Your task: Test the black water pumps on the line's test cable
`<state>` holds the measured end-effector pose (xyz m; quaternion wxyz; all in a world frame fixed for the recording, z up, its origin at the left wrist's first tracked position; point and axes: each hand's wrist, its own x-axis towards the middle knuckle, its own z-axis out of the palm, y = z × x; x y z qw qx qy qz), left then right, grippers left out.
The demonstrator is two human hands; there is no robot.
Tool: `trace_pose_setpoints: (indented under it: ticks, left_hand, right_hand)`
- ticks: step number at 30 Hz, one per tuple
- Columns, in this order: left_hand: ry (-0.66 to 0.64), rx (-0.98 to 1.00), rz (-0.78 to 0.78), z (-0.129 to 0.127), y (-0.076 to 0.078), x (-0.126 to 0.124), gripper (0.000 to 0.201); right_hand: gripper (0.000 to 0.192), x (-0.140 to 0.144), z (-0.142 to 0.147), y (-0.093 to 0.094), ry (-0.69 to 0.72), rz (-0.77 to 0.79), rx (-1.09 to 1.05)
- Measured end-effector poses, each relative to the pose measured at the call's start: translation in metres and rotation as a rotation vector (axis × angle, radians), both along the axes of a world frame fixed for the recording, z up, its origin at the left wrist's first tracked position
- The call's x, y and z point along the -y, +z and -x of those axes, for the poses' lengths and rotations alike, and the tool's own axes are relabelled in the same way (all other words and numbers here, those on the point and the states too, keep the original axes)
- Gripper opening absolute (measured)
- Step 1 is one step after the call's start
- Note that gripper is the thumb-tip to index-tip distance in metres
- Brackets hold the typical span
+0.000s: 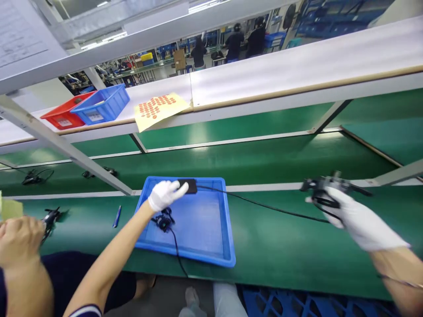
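My left hand point(167, 194), in a white glove, is over the far left part of a blue tray point(230, 246). Its fingers grip the end of a black power adapter point(187, 186). From the adapter a black cable point(264, 202) runs right to my right hand point(350, 215). That hand, gloved too and smeared by motion, is closed around a bundle of black cord and plug parts point(325, 198) above the green bench. Inside the tray, below my left hand, lies another coiled black cord with a plug point(163, 221); its lead hangs over the tray's near edge.
A blue pen point(116, 216) lies left of the tray. At far left is a co-worker's bare hand point(21, 240) with yellow paper, beside another black cord set point(50, 222). On the shelf stand a red bin point(59, 116), a blue bin point(105, 105) and a yellow sticker sheet point(161, 112).
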<state>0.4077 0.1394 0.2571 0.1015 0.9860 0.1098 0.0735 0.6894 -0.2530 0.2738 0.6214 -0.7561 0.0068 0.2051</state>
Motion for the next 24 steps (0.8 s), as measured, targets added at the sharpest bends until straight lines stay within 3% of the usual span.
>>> trace_pose_setpoints:
  ticks: [3,5,7,10,13,16,18,21,24]
  left_hand:
    - [0.02,-0.001,-0.016,-0.105,0.008,-0.077,0.044]
    - [0.049,-0.021,-0.013,-0.163,-0.003,-0.114,0.046]
    - [0.092,-0.064,0.007,-0.205,-0.03,-0.138,0.044]
    - [0.152,-0.166,0.087,-0.234,-0.09,-0.152,0.031]
    - [0.204,-0.268,0.214,-0.235,-0.145,-0.151,0.032]
    - [0.279,-0.283,0.36,-0.222,-0.166,-0.153,0.03]
    - [0.353,-0.211,0.449,-0.204,-0.158,-0.156,0.028]
    - [0.514,0.035,0.555,-0.151,-0.129,-0.151,0.027]
    - [0.735,0.363,0.639,-0.068,-0.105,-0.118,0.037]
  right_hand:
    - [0.045,-0.083,-0.07,-0.025,0.17,0.333,0.142]
    - [0.055,-0.147,-0.104,-0.047,0.269,0.446,0.237]
    - [0.062,-0.208,-0.123,-0.077,0.374,0.601,0.312]
    - [0.057,-0.279,-0.123,-0.135,0.55,0.793,0.365]
    - [0.043,-0.319,-0.106,-0.186,0.705,0.942,0.358]
    - [0.04,-0.338,-0.096,-0.203,0.833,1.029,0.355]
    - [0.041,-0.347,-0.096,-0.191,0.9,1.044,0.386]
    - [0.043,-0.361,-0.077,-0.156,0.976,0.992,0.496]
    - [0.043,-0.367,-0.002,-0.129,1.161,0.836,0.598]
